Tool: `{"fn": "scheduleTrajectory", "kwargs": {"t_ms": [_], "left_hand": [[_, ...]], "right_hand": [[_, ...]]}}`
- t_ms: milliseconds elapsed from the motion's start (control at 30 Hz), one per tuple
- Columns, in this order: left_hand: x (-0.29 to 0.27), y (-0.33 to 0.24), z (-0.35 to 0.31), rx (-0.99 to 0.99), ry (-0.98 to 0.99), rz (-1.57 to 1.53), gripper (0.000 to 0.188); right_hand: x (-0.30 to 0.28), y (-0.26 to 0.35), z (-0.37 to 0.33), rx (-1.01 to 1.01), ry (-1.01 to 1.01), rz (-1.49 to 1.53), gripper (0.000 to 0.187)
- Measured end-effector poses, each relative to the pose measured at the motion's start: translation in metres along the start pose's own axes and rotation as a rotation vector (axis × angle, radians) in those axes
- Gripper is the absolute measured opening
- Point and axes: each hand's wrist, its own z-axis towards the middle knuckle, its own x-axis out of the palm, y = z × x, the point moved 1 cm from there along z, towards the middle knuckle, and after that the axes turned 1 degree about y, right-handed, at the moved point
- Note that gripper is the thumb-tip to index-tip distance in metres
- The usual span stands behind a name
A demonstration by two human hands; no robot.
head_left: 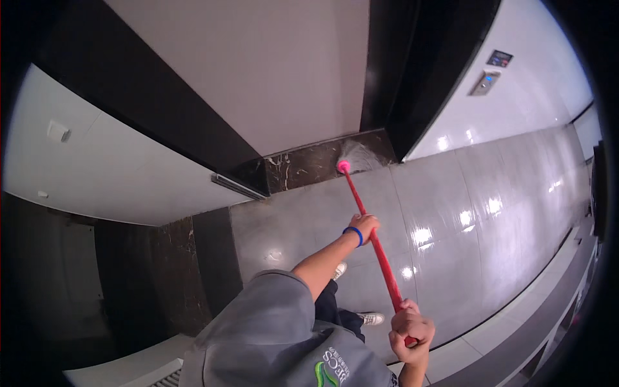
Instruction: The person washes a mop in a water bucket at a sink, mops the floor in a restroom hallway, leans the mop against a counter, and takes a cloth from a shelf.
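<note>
A mop with a long red pole (385, 267) slants away from me across the floor. Around the middle of that pole my left hand (365, 228) is closed, a blue band on its wrist. My right hand (412, 329) is wrapped round the pole near its upper end, close to my body. At the far end a pink socket (343, 167) joins the pole to pale, thin mop strands (363, 155). The strands are fanned out on a dark marble strip (300, 169) at the foot of a doorway, and look blurred.
Grey floor tiles (438, 193) with shiny reflections run to the right. Beyond the marble strip stands a pale door panel (277, 71) between dark frames. White walls flank it, the right one with a small lit panel (484, 83). A ledge (496, 329) runs along the lower right.
</note>
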Motion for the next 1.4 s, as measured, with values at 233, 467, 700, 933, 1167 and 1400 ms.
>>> {"fn": "scheduleTrajectory", "kwargs": {"t_ms": [233,467,700,933,1167,1400], "left_hand": [[-0.032,0.131,-0.098,-0.225,-0.117,-0.103,0.022],[-0.032,0.152,-0.153,-0.284,0.078,0.003,0.013],[-0.058,0.094,-0.118,-0.042,0.217,0.142,0.008],[0.019,-0.005,-0.102,0.216,0.338,0.254,0.012],[0.161,-0.155,-0.227,0.507,0.546,0.321,0.013],[0.257,-0.367,-0.422,0.832,0.728,0.084,0.012]], "right_hand": [[0.062,-0.03,0.064,0.038,0.218,0.194,0.026],[0.086,-0.037,0.055,0.1,0.291,0.33,0.022],[0.047,-0.021,0.02,0.035,0.138,0.276,0.028],[0.02,-0.003,-0.129,0.078,-0.305,0.281,0.026],[0.067,0.061,-0.377,0.207,-0.812,0.212,0.028],[0.111,0.227,-0.545,0.332,-1.231,-0.027,0.02]]}}
